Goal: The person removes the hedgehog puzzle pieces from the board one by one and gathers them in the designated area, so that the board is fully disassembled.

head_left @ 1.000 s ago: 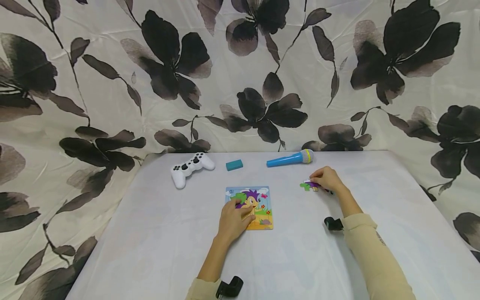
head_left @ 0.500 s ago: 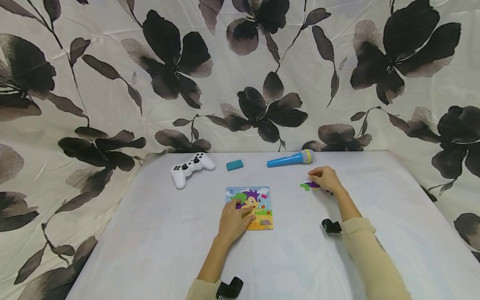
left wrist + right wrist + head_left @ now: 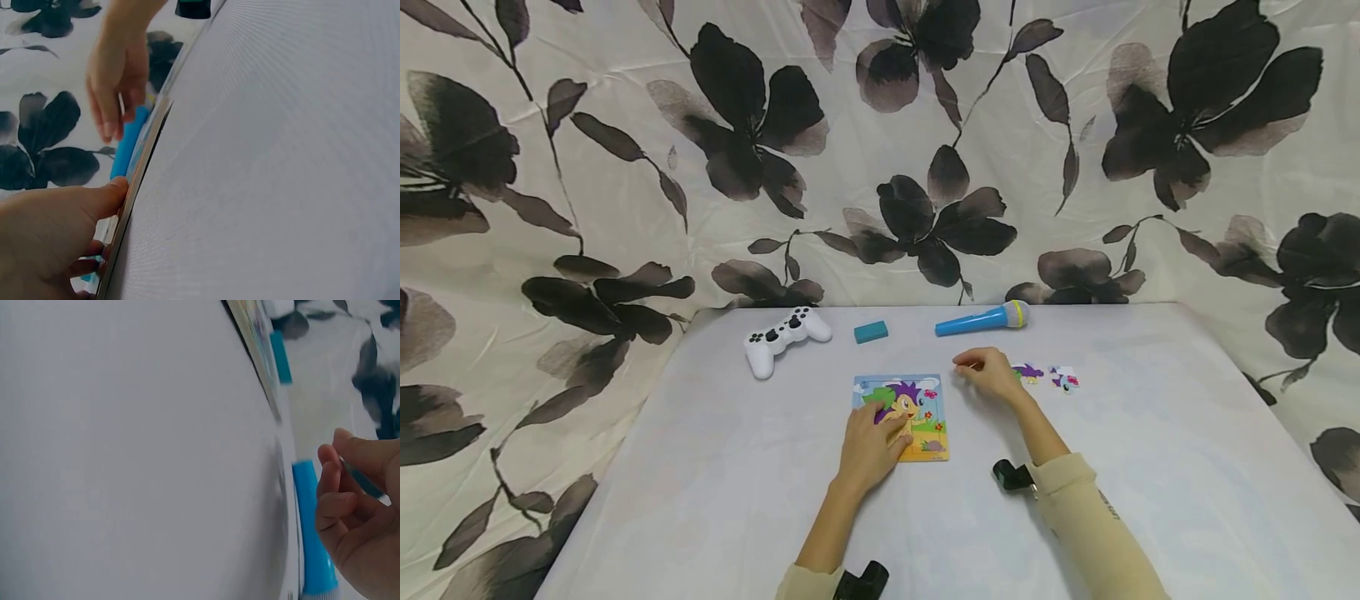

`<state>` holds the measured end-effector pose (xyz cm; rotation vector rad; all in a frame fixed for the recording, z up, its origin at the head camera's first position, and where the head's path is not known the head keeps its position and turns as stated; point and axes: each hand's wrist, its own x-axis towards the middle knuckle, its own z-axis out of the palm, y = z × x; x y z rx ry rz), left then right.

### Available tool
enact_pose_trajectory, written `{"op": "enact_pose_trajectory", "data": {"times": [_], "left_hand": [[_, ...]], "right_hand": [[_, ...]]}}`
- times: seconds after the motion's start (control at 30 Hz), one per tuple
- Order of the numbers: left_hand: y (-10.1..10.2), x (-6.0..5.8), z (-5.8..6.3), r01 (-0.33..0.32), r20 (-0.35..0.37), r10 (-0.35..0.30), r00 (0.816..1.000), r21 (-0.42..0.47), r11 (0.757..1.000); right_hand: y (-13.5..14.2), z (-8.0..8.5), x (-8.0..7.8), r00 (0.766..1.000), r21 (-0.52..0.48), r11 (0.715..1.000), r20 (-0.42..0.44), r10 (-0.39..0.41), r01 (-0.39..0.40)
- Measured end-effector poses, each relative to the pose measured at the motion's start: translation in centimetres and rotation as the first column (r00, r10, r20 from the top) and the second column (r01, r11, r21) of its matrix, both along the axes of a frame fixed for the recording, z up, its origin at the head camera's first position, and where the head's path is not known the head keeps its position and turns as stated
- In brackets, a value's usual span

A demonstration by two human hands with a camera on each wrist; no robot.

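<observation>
Head view: left hand (image 3: 867,450) rests on hedgehog jigsaw puzzle (image 3: 931,427), fingers laid spread over its left part; picture side faces up, board flat on white worktop (image 3: 715,475), right part showing past the fingertips. Left wrist view has thumb on the near board edge, other fingers lower down, partly out of sight. Right hand (image 3: 988,372) is raised over the worktop just right of the puzzle's upper right corner, apart from the board, fingers curled, thumb against index fingertip; cannot tell if anything is pinched between them. Purple-haired puzzle piece (image 3: 1032,372) lies just right of the right hand, left end hidden behind it; second puzzle piece (image 3: 1064,379), white with purple and red bits, a little further right, small gap between the two. Blue toy microphone (image 3: 973,322) beyond the right hand, yellow ring and grey head at its right end. Teal block (image 3: 871,332) beyond the left hand, past the puzzle's far edge. White game controller (image 3: 786,337) beyond and left of the left hand, tilted. Beige sleeves (image 3: 1105,533) behind both hands, black wrist camera (image 3: 1012,477) by the right cuff. Floral cloth (image 3: 910,217) behind the worktop, past both hands.
</observation>
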<state>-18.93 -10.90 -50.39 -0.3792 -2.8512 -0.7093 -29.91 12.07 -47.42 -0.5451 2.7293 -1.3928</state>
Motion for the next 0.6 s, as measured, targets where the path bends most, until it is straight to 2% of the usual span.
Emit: {"op": "enact_pose_trajectory", "data": {"times": [0.1, 0.27, 0.5, 0.6], "left_hand": [[0.0, 0.1, -0.1, 0.0, 0.0, 0.0, 1.0, 0.001, 1.0], [-0.1, 0.1, -0.1, -0.002, -0.024, 0.002, 1.0, 0.001, 1.0], [-0.1, 0.1, -0.3, -0.008, -0.132, 0.008, 0.991, 0.0, 1.0], [-0.1, 0.2, -0.4, -0.014, -0.177, 0.012, 0.984, -0.009, 1.0]], "right_hand": [[-2.3, -0.3, 0.3, 0.998, 0.004, 0.998, -0.012, 0.056, -0.055], [-5.9, -0.6, 0.7, 0.992, 0.004, 0.993, 0.025, 0.122, -0.122], [-9.3, -0.6, 1.1, 0.984, 0.031, 0.984, 0.023, 0.174, -0.175], [-10.2, -0.7, 1.1, 0.985, 0.051, 0.984, 0.034, 0.171, -0.172]]}}
